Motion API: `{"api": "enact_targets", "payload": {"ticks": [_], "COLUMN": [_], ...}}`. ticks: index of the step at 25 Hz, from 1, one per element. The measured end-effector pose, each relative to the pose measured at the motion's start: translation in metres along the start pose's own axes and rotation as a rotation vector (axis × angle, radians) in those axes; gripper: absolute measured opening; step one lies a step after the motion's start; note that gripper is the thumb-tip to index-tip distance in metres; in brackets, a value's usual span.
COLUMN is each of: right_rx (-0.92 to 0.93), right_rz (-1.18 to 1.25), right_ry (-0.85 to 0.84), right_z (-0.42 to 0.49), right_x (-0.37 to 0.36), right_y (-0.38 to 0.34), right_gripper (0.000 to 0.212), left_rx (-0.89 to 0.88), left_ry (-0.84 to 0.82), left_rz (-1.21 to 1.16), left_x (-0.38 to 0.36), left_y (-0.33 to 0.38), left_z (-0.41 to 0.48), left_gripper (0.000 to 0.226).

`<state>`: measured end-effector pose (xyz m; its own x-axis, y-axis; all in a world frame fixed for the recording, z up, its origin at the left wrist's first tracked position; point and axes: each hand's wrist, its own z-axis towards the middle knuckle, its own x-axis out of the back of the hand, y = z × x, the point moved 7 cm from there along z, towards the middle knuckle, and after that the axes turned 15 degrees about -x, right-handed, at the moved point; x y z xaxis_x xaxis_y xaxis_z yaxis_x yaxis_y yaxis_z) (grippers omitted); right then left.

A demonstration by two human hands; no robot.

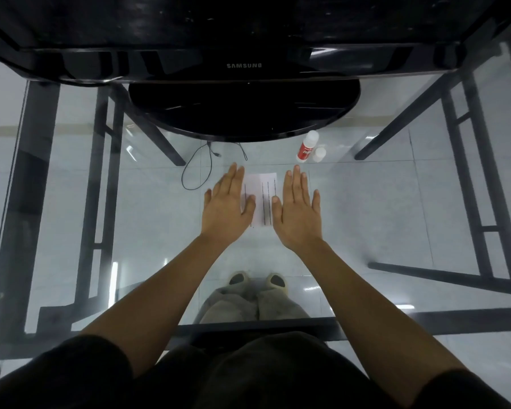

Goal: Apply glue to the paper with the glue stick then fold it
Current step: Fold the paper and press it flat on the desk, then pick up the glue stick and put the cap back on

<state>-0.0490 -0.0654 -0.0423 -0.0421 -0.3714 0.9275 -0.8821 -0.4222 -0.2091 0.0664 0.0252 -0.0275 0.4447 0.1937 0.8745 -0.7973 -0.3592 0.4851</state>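
A small white paper (pixel 261 199) with dark printed lines lies flat on the glass table. My left hand (pixel 229 203) rests palm down over its left edge, fingers straight and together. My right hand (pixel 298 208) lies palm down along the paper's right edge, thumb on the sheet. Neither hand holds anything. The glue stick (pixel 307 146), white with a red label, lies beyond the paper to the right, uncapped, with its white cap (pixel 319 154) standing beside it.
A black Samsung monitor (pixel 244 66) on a round stand (pixel 244 113) fills the table's far side. A thin black cable (pixel 201 168) loops left of the paper. The black table frame (pixel 278 324) and my feet show through the glass.
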Motion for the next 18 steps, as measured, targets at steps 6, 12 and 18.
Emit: {"api": "enact_targets", "payload": {"ticks": [6,12,18], "right_rx": [-0.083,-0.076,-0.092], "right_rz": [0.072,-0.107,-0.132], "right_ry": [0.001,0.019,0.03], "right_z": [0.006,0.012,0.013], "right_x": [0.01,0.006,0.0], "right_y": [0.05,0.072,0.072], "right_gripper": [0.059,0.062,0.062], "left_rx": [-0.098,-0.173,-0.129], "left_ry": [0.159,0.15,0.153], "left_rz": [-0.226,-0.347,-0.334], "left_x": [0.021,0.011,0.001], "left_y": [0.033,0.073,0.075], "left_z": [0.05,0.1,0.116], "left_gripper": [0.05,0.052,0.034]}}
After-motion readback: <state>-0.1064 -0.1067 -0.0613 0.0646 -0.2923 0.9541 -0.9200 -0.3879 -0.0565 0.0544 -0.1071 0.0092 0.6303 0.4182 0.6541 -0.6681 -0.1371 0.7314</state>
